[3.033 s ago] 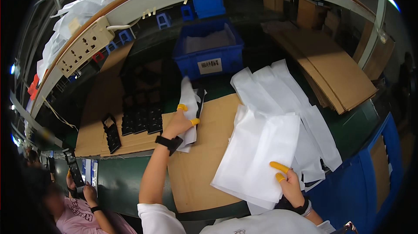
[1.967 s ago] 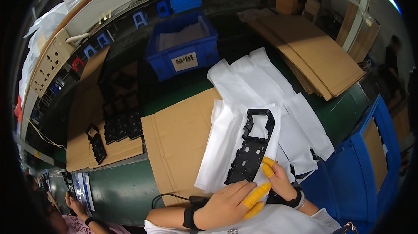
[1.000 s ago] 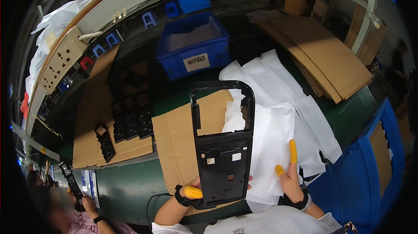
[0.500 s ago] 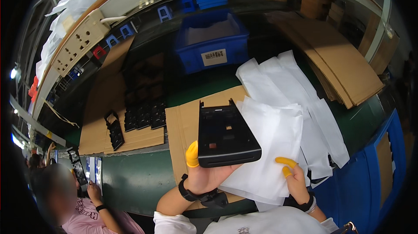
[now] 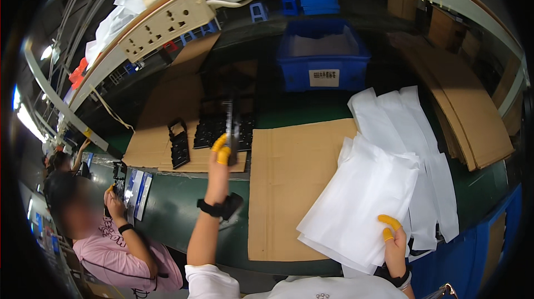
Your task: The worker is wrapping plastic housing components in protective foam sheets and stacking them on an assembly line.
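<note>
My left hand (image 5: 219,157), with yellow finger cots on its fingertips, reaches out over the bench. It grips a black plastic housing (image 5: 234,126), now seen nearly edge-on and smeared by motion. Just beyond it, rows of black moulded parts (image 5: 208,132) lie on cardboard, and the housing partly covers them. My right hand (image 5: 394,240), also in yellow finger cots, pinches the right edge of a stack of thin white sheets (image 5: 361,193) with thumb and forefinger. Its other fingers are mostly hidden. Part of that stack lies on a flat cardboard sheet (image 5: 289,188).
More white sheets (image 5: 436,182) lie to the right, beside stacked cardboard (image 5: 473,115). A blue bin (image 5: 289,74) stands at the back. One black part (image 5: 179,146) lies apart at left. A co-worker in pink (image 5: 119,249) sits at left, holding a black part.
My left hand has carried the black housing away from the white sheets, forward and left toward the rows of parts, tilting it on edge. My right hand stays at the sheets. The view has shifted left.
</note>
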`<state>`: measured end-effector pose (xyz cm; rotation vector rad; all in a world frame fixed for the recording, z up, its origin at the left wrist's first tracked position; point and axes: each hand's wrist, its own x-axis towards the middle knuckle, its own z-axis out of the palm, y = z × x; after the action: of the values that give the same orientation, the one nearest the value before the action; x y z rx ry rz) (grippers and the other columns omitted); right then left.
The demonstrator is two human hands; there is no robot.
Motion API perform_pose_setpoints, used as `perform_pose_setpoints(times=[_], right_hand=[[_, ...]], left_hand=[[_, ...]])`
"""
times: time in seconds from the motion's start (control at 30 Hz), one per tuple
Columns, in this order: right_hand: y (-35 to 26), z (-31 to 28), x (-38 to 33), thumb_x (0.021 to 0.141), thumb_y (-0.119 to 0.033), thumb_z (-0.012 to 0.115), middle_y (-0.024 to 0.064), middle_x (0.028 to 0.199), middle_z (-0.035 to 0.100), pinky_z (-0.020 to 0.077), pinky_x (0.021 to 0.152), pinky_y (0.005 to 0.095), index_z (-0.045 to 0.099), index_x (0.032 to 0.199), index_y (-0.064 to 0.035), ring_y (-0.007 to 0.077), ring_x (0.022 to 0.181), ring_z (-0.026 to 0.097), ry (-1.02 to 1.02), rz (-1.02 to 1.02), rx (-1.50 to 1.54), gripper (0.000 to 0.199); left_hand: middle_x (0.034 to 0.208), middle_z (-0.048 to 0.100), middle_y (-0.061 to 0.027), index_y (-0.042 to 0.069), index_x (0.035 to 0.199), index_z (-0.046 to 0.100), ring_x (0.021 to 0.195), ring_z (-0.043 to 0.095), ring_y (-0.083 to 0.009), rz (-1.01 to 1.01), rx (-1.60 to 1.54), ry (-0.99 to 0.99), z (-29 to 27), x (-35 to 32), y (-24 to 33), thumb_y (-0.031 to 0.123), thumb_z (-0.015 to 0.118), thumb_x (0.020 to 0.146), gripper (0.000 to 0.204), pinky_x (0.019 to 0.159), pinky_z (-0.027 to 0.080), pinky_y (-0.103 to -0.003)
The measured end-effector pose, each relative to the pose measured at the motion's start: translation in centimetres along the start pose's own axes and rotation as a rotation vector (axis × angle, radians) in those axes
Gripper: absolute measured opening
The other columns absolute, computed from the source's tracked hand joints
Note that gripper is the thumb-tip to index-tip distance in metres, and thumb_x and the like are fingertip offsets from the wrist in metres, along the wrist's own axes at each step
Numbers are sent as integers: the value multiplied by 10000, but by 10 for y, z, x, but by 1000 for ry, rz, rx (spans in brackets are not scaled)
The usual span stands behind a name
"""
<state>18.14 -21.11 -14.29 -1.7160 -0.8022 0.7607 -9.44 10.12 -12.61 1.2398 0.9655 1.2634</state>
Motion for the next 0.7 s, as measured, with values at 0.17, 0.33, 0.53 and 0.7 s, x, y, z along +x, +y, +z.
perform_pose_setpoints(times=[0.17,0.33,0.53,0.7], right_hand=[[2,0,0,817,49,385,112,1059,579,335,909,229,544,1092,27,157,959,505,51,13,49,318],[10,-2,2,818,50,382,114,1069,573,328,916,226,538,1098,28,155,982,495,87,-3,53,322],[9,5,1,814,45,390,127,1066,577,339,905,241,551,1087,32,177,965,508,129,-21,114,317],[7,0,0,832,22,395,100,1078,567,337,899,218,540,1098,29,142,966,496,92,-35,104,303]], left_hand=[[783,564,12,77,1116,540,614,535,-83,-90,66,422,-103,70,-26,182,438,898,262,546,475,-224],[736,570,-25,87,1108,577,622,544,-121,-139,258,535,-134,96,-53,203,427,893,287,555,420,-242],[1348,254,-287,208,1322,383,1267,235,-378,-277,1459,648,-166,118,-31,353,544,822,545,954,262,-583],[1218,420,-171,42,1209,456,1147,386,-329,431,958,-52,-63,92,-5,148,559,832,405,955,331,-396]])
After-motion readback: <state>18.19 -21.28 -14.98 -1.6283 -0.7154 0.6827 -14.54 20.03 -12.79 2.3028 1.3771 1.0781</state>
